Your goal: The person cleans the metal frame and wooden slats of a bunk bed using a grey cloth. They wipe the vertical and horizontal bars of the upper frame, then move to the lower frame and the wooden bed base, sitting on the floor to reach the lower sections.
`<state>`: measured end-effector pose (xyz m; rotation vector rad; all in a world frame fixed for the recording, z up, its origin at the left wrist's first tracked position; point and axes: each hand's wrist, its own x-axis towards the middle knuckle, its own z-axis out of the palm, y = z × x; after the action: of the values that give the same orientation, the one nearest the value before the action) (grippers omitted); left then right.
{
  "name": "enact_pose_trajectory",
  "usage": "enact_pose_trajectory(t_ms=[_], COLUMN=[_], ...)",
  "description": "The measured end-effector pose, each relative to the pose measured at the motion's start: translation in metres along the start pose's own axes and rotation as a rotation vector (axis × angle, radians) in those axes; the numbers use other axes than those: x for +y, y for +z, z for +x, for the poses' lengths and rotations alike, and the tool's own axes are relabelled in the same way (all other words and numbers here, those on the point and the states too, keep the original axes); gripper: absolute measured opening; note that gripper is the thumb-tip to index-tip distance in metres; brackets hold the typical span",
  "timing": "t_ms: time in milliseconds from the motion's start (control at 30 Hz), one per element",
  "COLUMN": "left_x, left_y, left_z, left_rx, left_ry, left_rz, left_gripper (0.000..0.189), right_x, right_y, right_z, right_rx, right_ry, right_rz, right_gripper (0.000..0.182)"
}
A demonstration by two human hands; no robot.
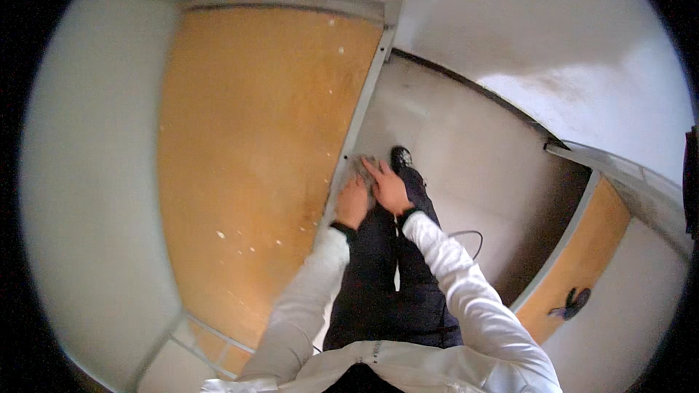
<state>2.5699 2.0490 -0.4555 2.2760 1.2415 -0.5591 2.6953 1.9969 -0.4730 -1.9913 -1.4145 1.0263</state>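
Note:
Close to the light grey metal side rail [359, 114] of a bed frame, a crumpled grey cloth [354, 166] hangs between my hands, somewhat blurred. My left hand [352, 203] holds its nearer left part, fingers pointing away from me. On the right of the cloth, my right hand [389, 188] grips it with the index finger stretched out along it. The rail borders an orange-brown wooden bed board [251, 120] on the left, which carries scattered pale flecks. Parts of the cloth are hidden beneath my fingers.
Below me is a pale floor [458, 136], with my dark shoe [401, 157] on it and a thin dark cable [475, 234] by my right arm. A second wooden board [579, 251] at the right bears a small dark object [573, 303]. Walls stand left and far right.

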Motion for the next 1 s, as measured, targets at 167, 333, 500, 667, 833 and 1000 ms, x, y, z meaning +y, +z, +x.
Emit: enact_pose_trajectory(t_ms=[167, 333, 500, 667, 833, 1000], left_x=[0.007, 0.051, 0.114, 0.186, 0.19, 0.17], left_y=[-0.053, -0.13, -0.234, -0.344, -0.363, -0.376], left_z=[-0.092, -0.109, -0.106, -0.137, -0.148, -0.148], left_rx=[0.123, 0.248, 0.53, 0.694, 0.851, 0.996], left_ry=[0.126, 0.243, 0.41, 0.639, 0.768, 0.62], left_rz=[-0.004, -0.139, -0.118, -0.089, -0.186, -0.249], left_gripper=[0.056, 0.063, 0.068, 0.069, 0.068, 0.059], right_x=[-0.071, -0.119, -0.161, -0.176, -0.204, -0.226], right_y=[-0.031, -0.089, -0.205, -0.315, -0.338, -0.348], right_z=[-0.08, -0.095, -0.085, -0.097, -0.103, -0.078], right_rx=[0.09, 0.381, 0.6, 0.745, 0.836, 0.719], right_ry=[0.145, 0.132, -0.093, -0.288, -0.275, -0.381], right_rz=[0.191, 0.314, 0.449, 0.374, 0.363, 0.295], right_gripper=[0.077, 0.076, 0.074, 0.076, 0.073, 0.069])
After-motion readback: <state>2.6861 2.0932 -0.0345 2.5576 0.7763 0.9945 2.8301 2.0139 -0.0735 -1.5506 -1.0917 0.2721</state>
